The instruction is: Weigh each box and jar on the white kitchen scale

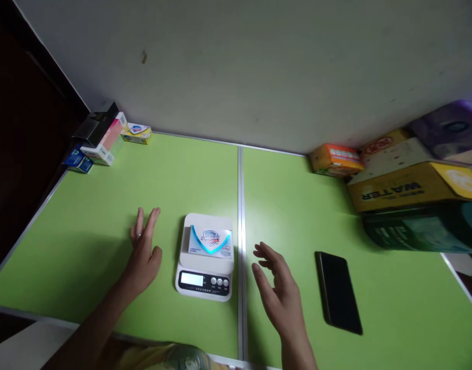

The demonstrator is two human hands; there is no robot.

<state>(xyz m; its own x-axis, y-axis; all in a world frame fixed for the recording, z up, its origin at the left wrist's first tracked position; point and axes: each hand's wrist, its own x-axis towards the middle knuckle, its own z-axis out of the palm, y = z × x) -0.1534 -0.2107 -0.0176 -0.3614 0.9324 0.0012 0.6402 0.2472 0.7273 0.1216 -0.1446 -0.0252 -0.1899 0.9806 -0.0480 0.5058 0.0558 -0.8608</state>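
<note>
A white digital kitchen scale [184, 264] stands on the green table near its front edge, with a lit display and several round buttons. On its platform lies a white and blue Safeguard soap box [210, 242]. My left hand [143, 254] hovers left of the scale, fingers spread and holding nothing; a ring shows on one finger. To the right of the scale, beyond the table's metal seam, my right hand [278, 288] is held with its fingers apart and nothing in them. Neither hand touches the scale or the soap box.
A black smartphone [338, 292] lies right of my right hand. At the back left stand several small cartons, among them a yellow soap box [136, 132]. An orange box [335, 160], a yellow carton [409, 187] and a green package [417, 228] crowd the right side. A wall [255, 72] rises behind.
</note>
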